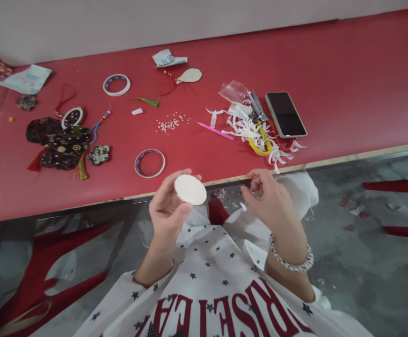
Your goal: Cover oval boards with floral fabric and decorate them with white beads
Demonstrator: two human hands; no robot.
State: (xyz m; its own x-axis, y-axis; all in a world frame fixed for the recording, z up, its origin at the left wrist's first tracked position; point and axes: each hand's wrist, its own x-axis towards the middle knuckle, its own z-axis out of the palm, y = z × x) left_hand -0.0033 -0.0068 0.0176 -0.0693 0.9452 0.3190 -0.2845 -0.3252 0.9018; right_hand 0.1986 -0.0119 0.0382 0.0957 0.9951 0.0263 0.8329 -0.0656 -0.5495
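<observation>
- A red table (358,84) is the largest thing, and it lies in front of the person
- On its left part there is a pile of dark flowered cloth pieces (63,159)
- To the right is a heap of white paper strips (242,122), with scissors (258,105) partly among them
- The right hand (269,199) is near the table edge, its fingers curled, with a narrow gap between thumb and fingertips
- The left hand (165,206) holds a white card between thumb and fingers
- A phone (286,113) lies just beside the heap
- This white card (190,190), oval in shape, is at the near table edge
- One tape roll (149,176) lies near the left hand
- A pink pencil (216,131) lies left of the strips
- Small white beads (169,124) are scattered beyond the tape roll
</observation>
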